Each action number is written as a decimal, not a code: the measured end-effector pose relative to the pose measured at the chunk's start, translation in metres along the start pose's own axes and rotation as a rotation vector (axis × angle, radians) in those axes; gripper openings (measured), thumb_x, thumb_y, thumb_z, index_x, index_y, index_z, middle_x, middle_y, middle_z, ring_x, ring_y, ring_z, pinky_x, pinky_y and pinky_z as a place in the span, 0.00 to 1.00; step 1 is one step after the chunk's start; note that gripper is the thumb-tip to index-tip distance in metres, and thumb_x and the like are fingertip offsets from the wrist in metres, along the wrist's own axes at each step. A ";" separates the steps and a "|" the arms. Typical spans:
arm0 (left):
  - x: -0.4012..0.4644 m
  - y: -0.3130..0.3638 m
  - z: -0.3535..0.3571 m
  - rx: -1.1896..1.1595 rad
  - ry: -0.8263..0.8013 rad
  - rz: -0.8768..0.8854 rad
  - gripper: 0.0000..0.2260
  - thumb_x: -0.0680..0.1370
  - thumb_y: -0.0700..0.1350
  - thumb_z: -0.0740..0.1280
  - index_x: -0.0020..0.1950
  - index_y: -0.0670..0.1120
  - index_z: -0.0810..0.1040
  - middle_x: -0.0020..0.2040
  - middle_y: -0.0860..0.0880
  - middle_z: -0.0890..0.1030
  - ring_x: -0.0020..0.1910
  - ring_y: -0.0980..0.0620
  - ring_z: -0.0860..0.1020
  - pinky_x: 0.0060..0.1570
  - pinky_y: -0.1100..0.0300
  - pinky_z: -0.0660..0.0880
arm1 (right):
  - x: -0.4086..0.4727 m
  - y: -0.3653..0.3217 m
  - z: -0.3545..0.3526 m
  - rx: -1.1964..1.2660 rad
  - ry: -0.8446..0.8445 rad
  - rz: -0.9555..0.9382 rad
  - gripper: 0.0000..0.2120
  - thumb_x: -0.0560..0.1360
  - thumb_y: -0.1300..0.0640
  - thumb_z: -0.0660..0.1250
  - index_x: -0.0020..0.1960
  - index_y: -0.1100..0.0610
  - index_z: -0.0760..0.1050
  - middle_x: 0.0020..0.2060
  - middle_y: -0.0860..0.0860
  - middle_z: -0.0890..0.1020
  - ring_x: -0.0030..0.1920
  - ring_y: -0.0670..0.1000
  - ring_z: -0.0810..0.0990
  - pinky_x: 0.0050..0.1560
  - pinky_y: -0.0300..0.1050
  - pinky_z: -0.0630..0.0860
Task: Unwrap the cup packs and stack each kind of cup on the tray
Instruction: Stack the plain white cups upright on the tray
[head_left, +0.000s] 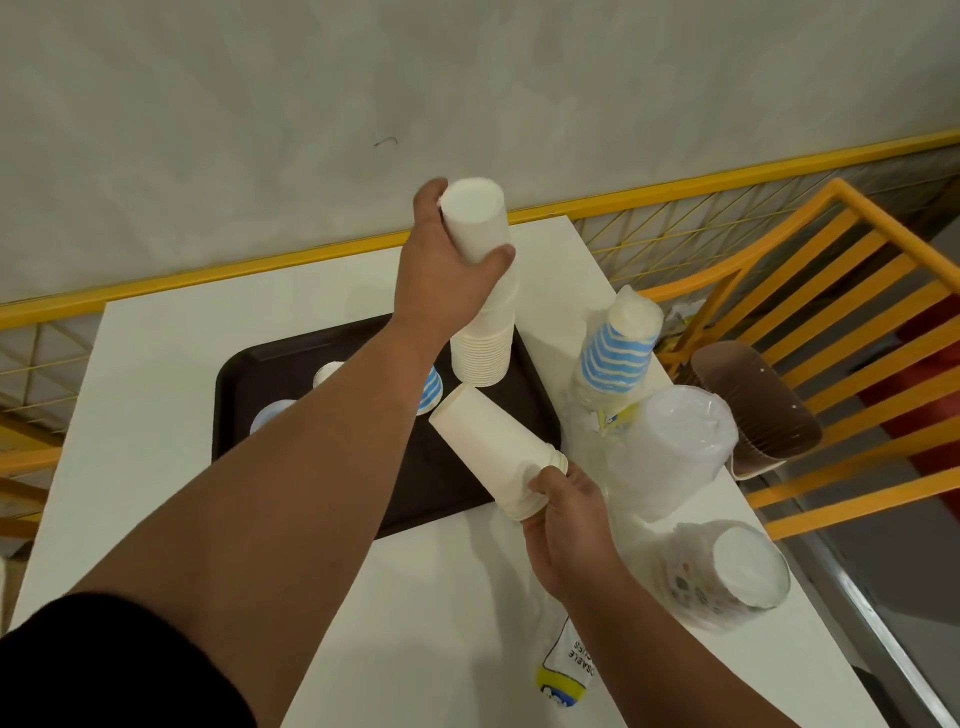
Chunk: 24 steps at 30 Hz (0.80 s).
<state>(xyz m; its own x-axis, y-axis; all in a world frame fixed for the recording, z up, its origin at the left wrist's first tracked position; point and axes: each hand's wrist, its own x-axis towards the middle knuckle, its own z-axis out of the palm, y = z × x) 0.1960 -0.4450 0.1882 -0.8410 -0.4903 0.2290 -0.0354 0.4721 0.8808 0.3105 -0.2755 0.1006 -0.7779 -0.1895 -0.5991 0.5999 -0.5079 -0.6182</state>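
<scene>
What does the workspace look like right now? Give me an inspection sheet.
Surface: white table, dark tray on it.
Job's things: tall white cup stack on the tray; blue-striped cups partly hidden; wrapped striped pack, clear-wrapped pack, patterned pack at the right.
Clutter: torn wrapper; brown sleeves.
Grippers: left hand grips the stack's top; right hand holds loose white cups.
Cables: nothing seen.
Surroundings: yellow chair, grey wall.

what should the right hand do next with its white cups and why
Probably bring the short white stack in the right hand up onto the tall white stack on the tray, which the left hand steadies at the top.
</scene>
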 end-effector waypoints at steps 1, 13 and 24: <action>-0.001 -0.006 0.005 0.045 -0.037 -0.043 0.39 0.70 0.49 0.76 0.75 0.48 0.58 0.63 0.51 0.76 0.60 0.50 0.75 0.59 0.60 0.72 | 0.001 -0.001 -0.001 0.001 0.005 -0.003 0.20 0.75 0.75 0.54 0.63 0.64 0.73 0.58 0.62 0.80 0.56 0.58 0.80 0.57 0.49 0.77; -0.075 -0.013 -0.026 -0.115 0.145 -0.397 0.29 0.75 0.62 0.68 0.72 0.51 0.67 0.67 0.53 0.73 0.65 0.53 0.73 0.62 0.54 0.72 | 0.001 -0.016 0.011 0.184 -0.201 -0.015 0.18 0.75 0.72 0.60 0.64 0.64 0.72 0.59 0.61 0.81 0.55 0.57 0.83 0.55 0.49 0.79; -0.100 -0.025 -0.024 -0.380 0.018 -0.567 0.23 0.75 0.52 0.72 0.67 0.53 0.67 0.57 0.52 0.76 0.56 0.52 0.77 0.57 0.44 0.78 | 0.001 -0.014 0.028 0.086 -0.275 -0.073 0.14 0.74 0.66 0.65 0.59 0.58 0.74 0.53 0.54 0.85 0.53 0.54 0.84 0.49 0.45 0.82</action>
<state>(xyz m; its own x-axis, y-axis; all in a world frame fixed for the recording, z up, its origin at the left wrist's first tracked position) 0.2939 -0.4251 0.1529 -0.7392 -0.5995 -0.3069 -0.2732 -0.1496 0.9503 0.2962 -0.2922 0.1227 -0.8470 -0.3648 -0.3867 0.5315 -0.5956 -0.6024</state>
